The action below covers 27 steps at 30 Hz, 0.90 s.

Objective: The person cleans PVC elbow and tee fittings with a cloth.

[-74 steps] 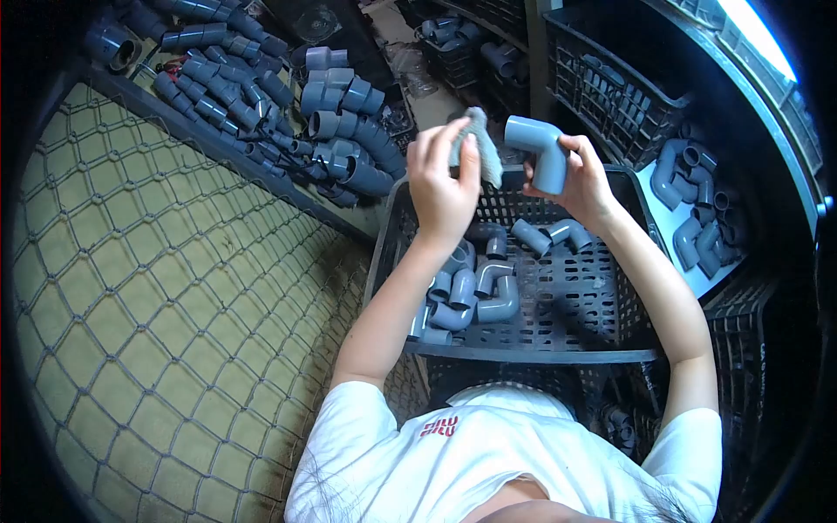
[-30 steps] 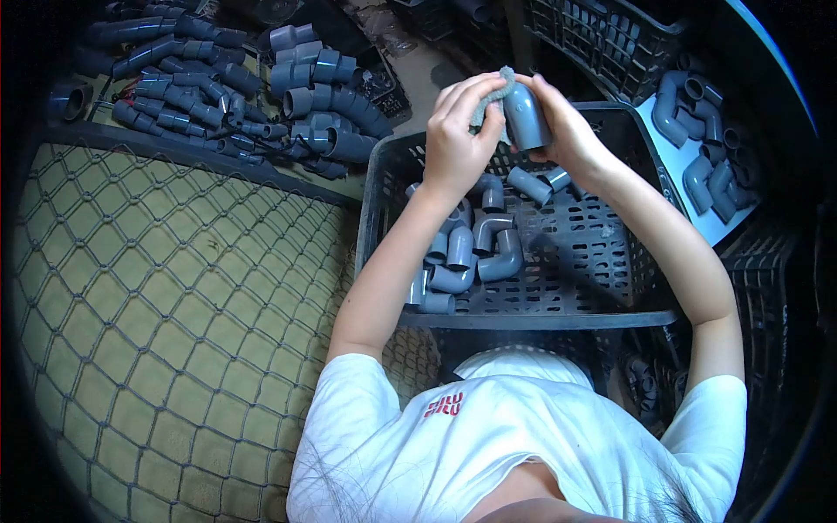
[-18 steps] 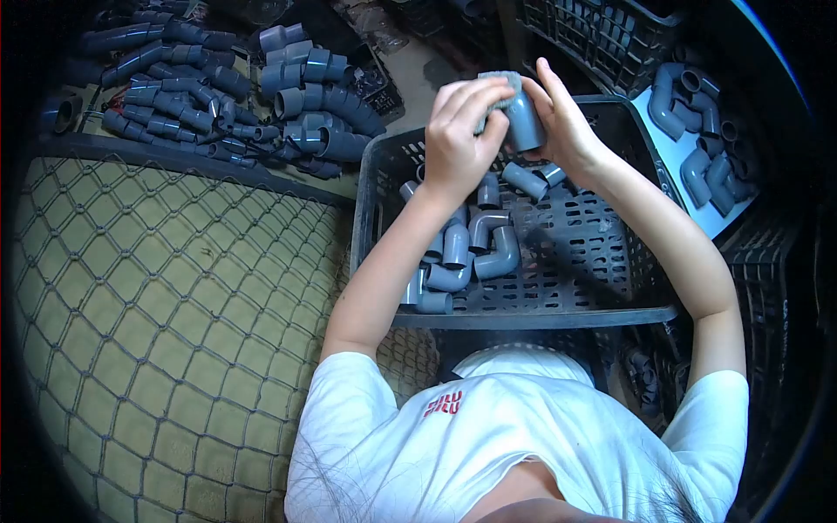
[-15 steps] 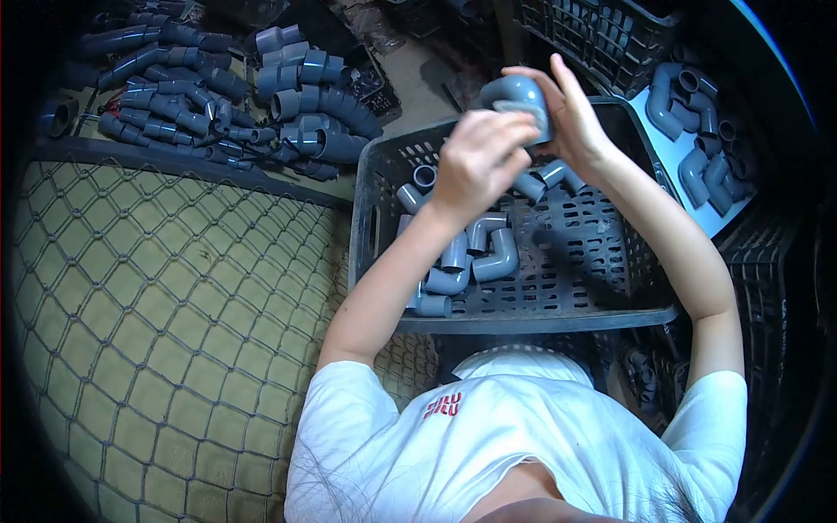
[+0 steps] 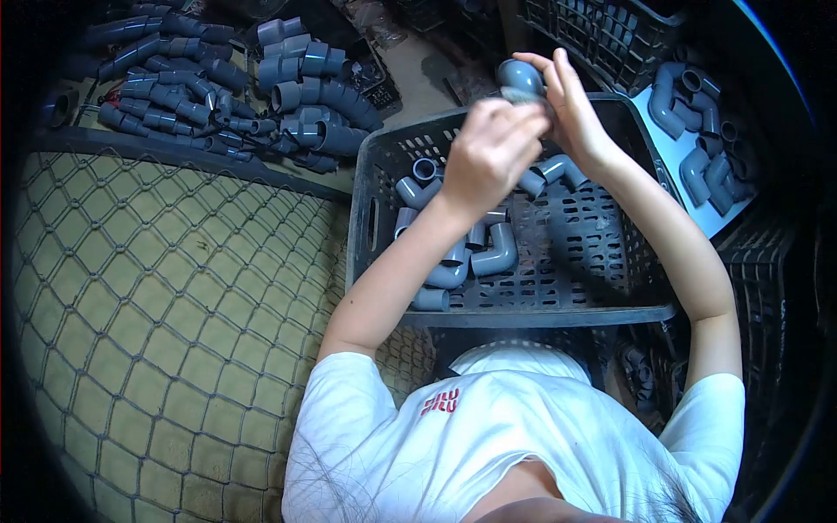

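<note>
Above the far side of the black crate, my right hand (image 5: 575, 118) grips a grey plastic pipe elbow (image 5: 520, 75), fingers stretched up along its far side. My left hand (image 5: 501, 148) is closed and pressed against the near side of the same elbow. A pale grey, crumpled-looking piece (image 5: 524, 96) shows between the left fingers and the elbow; motion blur hides what it is. Beneath the hands, in the crate, lie several loose grey elbows (image 5: 497, 253), mostly toward the left and the far side.
The black slotted crate (image 5: 514, 317) stands before my body. Wire mesh (image 5: 174, 331) over a yellowish surface fills the left. Piled grey pipe fittings (image 5: 174, 96) lie at the far left. More elbows (image 5: 695, 174) rest on a white board at right, near another black crate (image 5: 602, 39).
The elbow has turned and shifted slightly away from me, in the right hand. The left hand has moved a little to the right along it, still blurred.
</note>
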Each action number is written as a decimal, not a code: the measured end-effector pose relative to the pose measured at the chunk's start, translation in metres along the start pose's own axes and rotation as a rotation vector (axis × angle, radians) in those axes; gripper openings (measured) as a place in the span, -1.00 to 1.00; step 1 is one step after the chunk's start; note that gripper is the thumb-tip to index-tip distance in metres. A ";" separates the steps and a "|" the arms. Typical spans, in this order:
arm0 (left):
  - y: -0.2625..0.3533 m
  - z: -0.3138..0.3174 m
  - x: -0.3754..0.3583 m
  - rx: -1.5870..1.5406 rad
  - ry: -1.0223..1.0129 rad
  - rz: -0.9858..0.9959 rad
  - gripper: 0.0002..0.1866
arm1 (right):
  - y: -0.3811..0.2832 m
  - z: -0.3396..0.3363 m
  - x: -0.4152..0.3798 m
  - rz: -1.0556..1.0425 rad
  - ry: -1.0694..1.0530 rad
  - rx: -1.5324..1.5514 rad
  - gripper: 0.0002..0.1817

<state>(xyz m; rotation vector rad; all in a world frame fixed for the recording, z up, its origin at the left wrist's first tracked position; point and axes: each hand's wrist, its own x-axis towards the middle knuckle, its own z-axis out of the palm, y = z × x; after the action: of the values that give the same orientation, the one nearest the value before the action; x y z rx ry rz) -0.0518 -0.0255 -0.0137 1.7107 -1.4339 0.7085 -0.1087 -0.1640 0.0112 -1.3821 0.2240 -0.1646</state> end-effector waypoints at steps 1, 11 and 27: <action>-0.006 -0.001 0.007 0.055 0.061 -0.005 -0.74 | 0.003 0.003 0.000 -0.023 -0.037 -0.020 -0.15; 0.007 -0.008 0.003 -0.192 0.006 -0.013 -0.72 | 0.004 0.002 -0.002 -0.234 0.055 -0.023 -0.37; -0.009 -0.025 0.002 -0.081 0.162 -0.076 -0.73 | 0.008 -0.021 0.006 -0.674 -0.143 -0.759 -0.04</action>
<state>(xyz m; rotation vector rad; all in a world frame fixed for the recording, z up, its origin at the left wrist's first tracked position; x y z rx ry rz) -0.0406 -0.0049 -0.0002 1.5993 -1.2627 0.7200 -0.1085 -0.1843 -0.0005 -2.1811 -0.3505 -0.5795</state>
